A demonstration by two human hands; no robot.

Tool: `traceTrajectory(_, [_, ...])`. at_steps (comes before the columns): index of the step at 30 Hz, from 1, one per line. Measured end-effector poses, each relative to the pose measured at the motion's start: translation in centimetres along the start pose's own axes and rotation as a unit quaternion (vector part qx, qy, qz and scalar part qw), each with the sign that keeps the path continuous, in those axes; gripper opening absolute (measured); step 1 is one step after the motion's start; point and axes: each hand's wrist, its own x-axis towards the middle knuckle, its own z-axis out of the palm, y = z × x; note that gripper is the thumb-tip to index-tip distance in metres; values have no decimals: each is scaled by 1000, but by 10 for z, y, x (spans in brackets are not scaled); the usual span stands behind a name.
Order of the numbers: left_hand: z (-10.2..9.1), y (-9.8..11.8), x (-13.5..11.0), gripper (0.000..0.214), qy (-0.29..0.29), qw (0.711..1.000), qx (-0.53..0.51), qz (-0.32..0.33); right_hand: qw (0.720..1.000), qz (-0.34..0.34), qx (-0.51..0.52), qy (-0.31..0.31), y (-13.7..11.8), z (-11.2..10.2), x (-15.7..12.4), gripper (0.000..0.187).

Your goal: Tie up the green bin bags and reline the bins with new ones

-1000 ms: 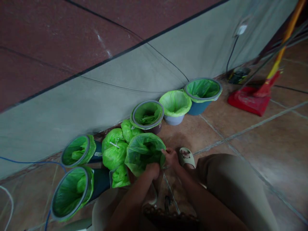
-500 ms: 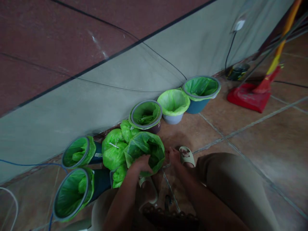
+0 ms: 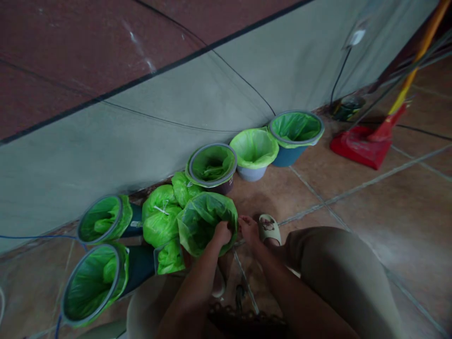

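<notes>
A bin lined with a light green garbage bag [image 3: 190,214] stands on the floor between my feet, the bag's edge folded out over its rim. My left hand [image 3: 223,231] is inside the bag's mouth at the right side, fingers curled against the plastic. Just outside that same side, my right hand [image 3: 249,229] has its fingers pinched together at the bag's edge. The fingertips of both hands are partly hidden. Touching the bin on its left is a full green bag tied with a white knot [image 3: 160,221], with another tied bag [image 3: 185,188] behind it.
Along the wall stand a dark lined bin [image 3: 213,165], a pale lined bin [image 3: 254,150] and a blue lined bin [image 3: 295,129]. Two lined bins [image 3: 99,219] [image 3: 93,285] lie tipped at left. A red dustpan [image 3: 362,146] sits at right; cables run along the wall.
My left hand has moved right across the bag's mouth to its right side, its fingers now curled. My right hand has come closer to the bag's edge. The view has shifted slightly.
</notes>
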Motion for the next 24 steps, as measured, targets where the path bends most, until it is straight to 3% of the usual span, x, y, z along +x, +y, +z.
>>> traceTrajectory(5, [3,-5,4,22,-13,1000,5,10,999,-32,-20,-32,-7,-3,-8,31])
traceTrajectory(8, [2,-4,1,21,-13,1000,20,3,989,-77,-115,-53,-14,-7,-13,29])
traceTrajectory(14, [-10,1,-12,27,9,998,60,-32,939,-120,-314,-69,-20,-4,-21,33])
traceTrajectory(16, [-17,7,-17,37,36,995,72,-52,938,-121,-318,-69,-20,-3,-22,33])
traceTrajectory(20, [-27,28,-37,47,94,987,97,-81,960,-100,-256,-52,-21,-5,-21,42])
traceTrajectory(24, [-14,46,-66,58,57,987,135,-64,978,-76,-196,-1,-27,-5,-14,54])
